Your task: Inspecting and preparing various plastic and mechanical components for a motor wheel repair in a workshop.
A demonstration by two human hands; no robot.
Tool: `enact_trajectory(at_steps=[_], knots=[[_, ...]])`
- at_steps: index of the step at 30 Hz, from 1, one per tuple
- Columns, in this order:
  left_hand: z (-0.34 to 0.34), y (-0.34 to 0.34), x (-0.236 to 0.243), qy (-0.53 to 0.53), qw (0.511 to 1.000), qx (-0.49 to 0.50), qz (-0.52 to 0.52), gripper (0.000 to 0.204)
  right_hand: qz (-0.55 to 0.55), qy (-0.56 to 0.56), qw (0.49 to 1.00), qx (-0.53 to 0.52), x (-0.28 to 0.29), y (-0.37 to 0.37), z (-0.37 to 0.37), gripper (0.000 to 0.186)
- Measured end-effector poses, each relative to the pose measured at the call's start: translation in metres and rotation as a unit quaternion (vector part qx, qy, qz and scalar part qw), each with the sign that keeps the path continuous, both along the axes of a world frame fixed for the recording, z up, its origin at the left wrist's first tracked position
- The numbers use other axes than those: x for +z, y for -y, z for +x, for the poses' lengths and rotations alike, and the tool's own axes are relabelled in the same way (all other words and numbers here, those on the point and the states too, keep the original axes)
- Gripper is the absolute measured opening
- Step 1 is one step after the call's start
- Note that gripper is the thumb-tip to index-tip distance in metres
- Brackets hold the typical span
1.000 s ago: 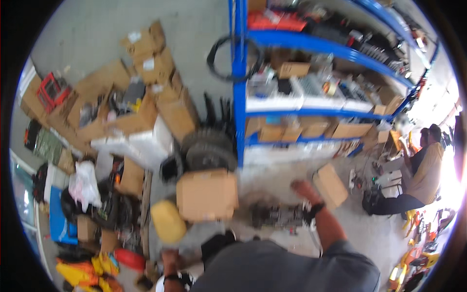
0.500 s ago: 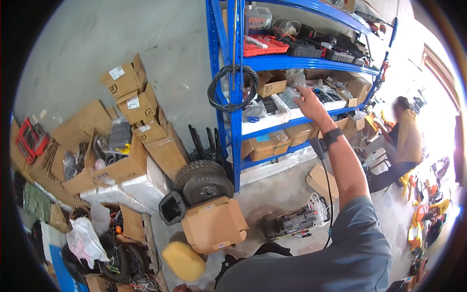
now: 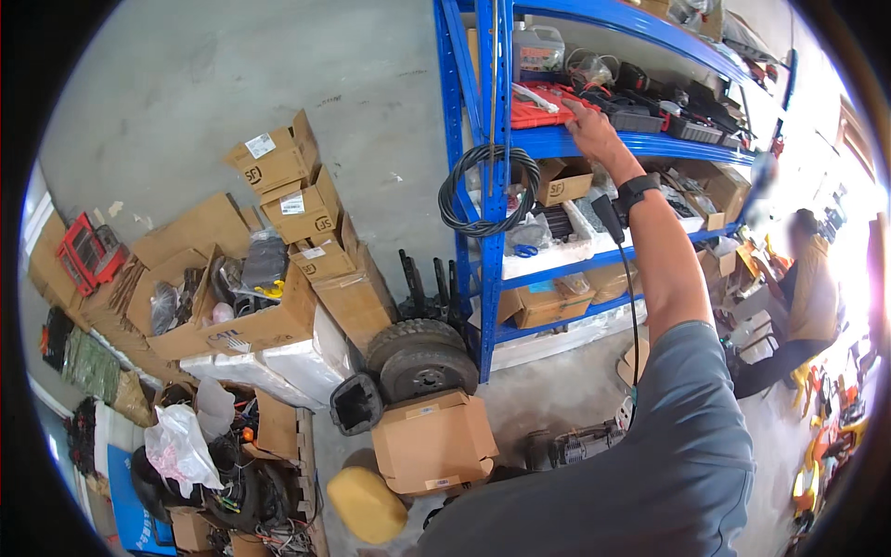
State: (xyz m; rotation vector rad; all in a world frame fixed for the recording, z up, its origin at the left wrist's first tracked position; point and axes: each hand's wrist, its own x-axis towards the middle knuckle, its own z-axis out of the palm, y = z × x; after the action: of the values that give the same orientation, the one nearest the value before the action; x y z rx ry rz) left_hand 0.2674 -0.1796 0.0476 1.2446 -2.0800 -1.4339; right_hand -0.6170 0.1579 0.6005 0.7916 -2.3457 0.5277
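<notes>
My right hand [image 3: 596,135] is raised to the blue shelving unit [image 3: 497,297], its fingers apart at the front of a red tray [image 3: 527,115] holding pale, long items. Whether the fingertips touch the tray is unclear. Beside my wrist, which wears a black band, is a black handled object [image 3: 608,216] with a cable hanging down. A coil of black cable [image 3: 488,226] hangs on the shelf post, left of my arm. Dark bins [image 3: 639,119] sit right of the red tray, and a carton [image 3: 561,191] is on the shelf below. My left hand is out of view.
Stacked cartons [image 3: 339,292] line the wall at left. Tyres [image 3: 427,376], a flat carton [image 3: 422,446], a yellow cushion [image 3: 365,506] and a machine [image 3: 580,447] are on the floor. Another person [image 3: 807,288] is at the right, beside scattered yellow parts [image 3: 817,455].
My right hand has risen from low over the floor, past the middle shelf, to the red tray on the upper shelf. My left hand has left the view.
</notes>
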Motion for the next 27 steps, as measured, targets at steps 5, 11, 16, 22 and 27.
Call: enact_trajectory(at_steps=[5, 11, 16, 22, 27], knots=[[0.005, -0.049, 0.027, 0.022, 0.997, 0.077, -0.015, 0.022, 0.044, -0.015, 0.997, -0.061, 0.011, 0.034, -0.019, 0.046], [0.009, -0.083, 0.056, 0.045, 0.989, 0.135, -0.033, 0.026, -0.097, 0.008, 0.995, 0.016, 0.028, 0.034, -0.055, 0.029], [-0.029, -0.08, 0.09, 0.055, 0.988, 0.14, -0.04, 0.029, -0.297, -0.052, 0.951, 0.074, 0.021, -0.012, -0.064, 0.03], [-0.059, -0.098, 0.148, 0.061, 0.985, 0.152, -0.044, 0.032, -0.591, 0.151, 0.727, 0.314, -0.052, -0.067, 0.07, 0.028], [-0.238, -0.101, 0.301, -0.057, 0.961, 0.007, -0.272, 0.026, -0.314, 0.296, 0.849, 0.305, -0.183, -0.068, 0.218, 0.018]])
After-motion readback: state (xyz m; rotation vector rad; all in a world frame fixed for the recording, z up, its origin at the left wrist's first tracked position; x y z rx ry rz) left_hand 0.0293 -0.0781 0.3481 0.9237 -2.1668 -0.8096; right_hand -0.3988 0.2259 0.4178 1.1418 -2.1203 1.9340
